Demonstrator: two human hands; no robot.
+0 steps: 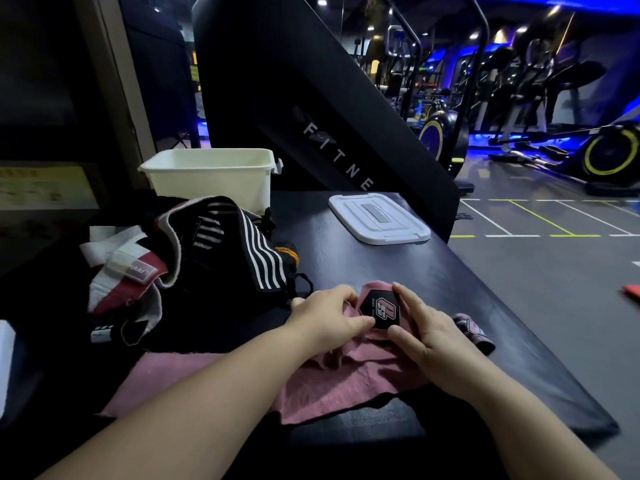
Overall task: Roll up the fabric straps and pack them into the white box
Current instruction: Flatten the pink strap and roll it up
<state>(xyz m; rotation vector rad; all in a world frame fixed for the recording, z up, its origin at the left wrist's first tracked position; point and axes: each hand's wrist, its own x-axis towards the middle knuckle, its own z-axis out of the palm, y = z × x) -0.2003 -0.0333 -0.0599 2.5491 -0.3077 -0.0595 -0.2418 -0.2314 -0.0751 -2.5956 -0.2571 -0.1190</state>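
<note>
Both hands, left (327, 315) and right (420, 327), pinch the pink strap (346, 379); its rolled end is hidden, its tail trails near-left across the table (450, 271).

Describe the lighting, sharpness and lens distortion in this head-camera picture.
Head view: dim overall, blue glow and ceiling spots behind; both hands and the pink strap are evenly lit and sharp; the pile of straps sinks into shadow; wide-angle bending curves the table edge and floor lines.
</note>
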